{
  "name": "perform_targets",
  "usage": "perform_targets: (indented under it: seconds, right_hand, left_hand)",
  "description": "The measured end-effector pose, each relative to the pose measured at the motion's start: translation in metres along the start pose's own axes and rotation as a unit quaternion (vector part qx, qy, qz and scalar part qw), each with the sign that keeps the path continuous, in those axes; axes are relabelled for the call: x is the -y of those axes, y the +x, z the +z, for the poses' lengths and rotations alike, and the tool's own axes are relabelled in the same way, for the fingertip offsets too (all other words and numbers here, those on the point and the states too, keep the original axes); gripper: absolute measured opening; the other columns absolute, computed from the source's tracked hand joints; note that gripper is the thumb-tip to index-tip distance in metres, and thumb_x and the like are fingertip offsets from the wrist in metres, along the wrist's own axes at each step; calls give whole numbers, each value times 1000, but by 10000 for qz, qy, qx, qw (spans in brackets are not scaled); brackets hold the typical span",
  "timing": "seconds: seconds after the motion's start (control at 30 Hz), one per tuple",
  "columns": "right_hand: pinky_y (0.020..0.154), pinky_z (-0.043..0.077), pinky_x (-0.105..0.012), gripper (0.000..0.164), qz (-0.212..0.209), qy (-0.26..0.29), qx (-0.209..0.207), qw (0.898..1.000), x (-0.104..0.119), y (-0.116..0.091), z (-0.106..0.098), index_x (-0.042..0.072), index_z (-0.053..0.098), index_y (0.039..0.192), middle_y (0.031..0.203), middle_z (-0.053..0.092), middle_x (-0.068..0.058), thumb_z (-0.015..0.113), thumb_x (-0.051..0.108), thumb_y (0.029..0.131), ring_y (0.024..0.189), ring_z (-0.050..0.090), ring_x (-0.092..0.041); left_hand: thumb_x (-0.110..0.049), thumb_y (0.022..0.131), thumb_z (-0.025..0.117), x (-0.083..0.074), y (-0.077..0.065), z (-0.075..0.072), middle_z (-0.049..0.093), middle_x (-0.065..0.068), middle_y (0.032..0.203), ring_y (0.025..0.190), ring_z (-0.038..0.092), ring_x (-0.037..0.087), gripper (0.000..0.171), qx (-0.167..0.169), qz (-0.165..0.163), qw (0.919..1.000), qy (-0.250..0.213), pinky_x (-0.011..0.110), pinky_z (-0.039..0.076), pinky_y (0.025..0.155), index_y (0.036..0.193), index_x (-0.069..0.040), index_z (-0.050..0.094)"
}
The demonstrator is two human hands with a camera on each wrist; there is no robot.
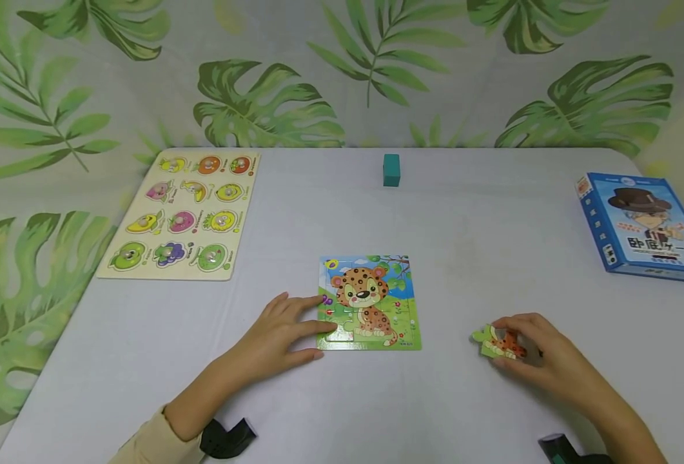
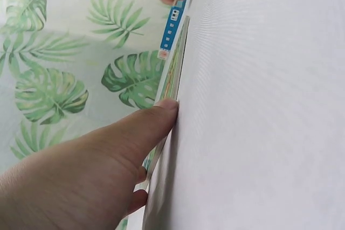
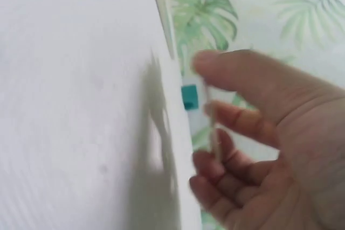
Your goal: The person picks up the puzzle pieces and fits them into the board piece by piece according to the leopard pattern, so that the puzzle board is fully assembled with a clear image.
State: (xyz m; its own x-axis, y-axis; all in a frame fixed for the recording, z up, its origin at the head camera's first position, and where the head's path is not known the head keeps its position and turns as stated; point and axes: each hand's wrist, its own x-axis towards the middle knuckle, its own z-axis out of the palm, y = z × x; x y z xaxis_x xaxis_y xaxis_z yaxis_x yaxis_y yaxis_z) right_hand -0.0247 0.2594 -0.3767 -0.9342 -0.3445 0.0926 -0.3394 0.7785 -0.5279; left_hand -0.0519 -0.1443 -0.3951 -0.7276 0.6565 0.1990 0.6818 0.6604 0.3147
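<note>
A square jigsaw puzzle [image 1: 367, 309] with a cartoon leopard lies flat in a tray in the middle of the table. My left hand [image 1: 280, 332] rests at its left side, fingers spread and mostly straight, with fingertips on the left edge and the thumb by the lower left corner. In the left wrist view the thumb [image 2: 145, 125] touches the puzzle's edge. A pale patch shows at the puzzle's lower left. To the right, my right hand [image 1: 550, 354] pinches a green and orange puzzle piece [image 1: 498, 343] above the table; the right wrist view shows it thin and edge-on.
A fruit peg board [image 1: 234, 248] lies at the back left. A teal block [image 1: 391, 170] stands near the back edge. At the right is a blue box [image 1: 646, 225] with a cartoon figure in a hat. A leaf-patterned cloth [image 1: 400, 77] hangs behind.
</note>
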Motion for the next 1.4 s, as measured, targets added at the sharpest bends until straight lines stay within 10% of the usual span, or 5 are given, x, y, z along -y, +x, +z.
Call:
perform_targets:
  seconds: [0.43,0.8,1.4]
  right_hand:
    - [68,39,-13,51,-1389,991,-124,9853,67,36,16,18,51,110,98,42,3,71,15,63,82,42,-4]
    - [66,39,-19,44,-1303,669,495,9880,93,72,62,19,53,110,98,39,9,66,29,68,84,40,-5]
    - [65,38,-19,40,-1427,625,1074,9819,96,96,79,21,57,105,95,41,12,63,37,69,82,40,-3]
  left_hand:
    - [-43,76,52,-10,3,5,33,4,125,115,26,19,39,5,135,9999,-18,39,14,95,107,-20,53]
    - [-43,77,51,-16,6,7,39,2,121,114,30,15,46,-5,443,9990,90,36,20,94,109,-10,47]
    - [-46,79,44,-16,11,4,39,5,118,105,34,21,47,379,611,9954,628,35,23,91,123,-28,40]
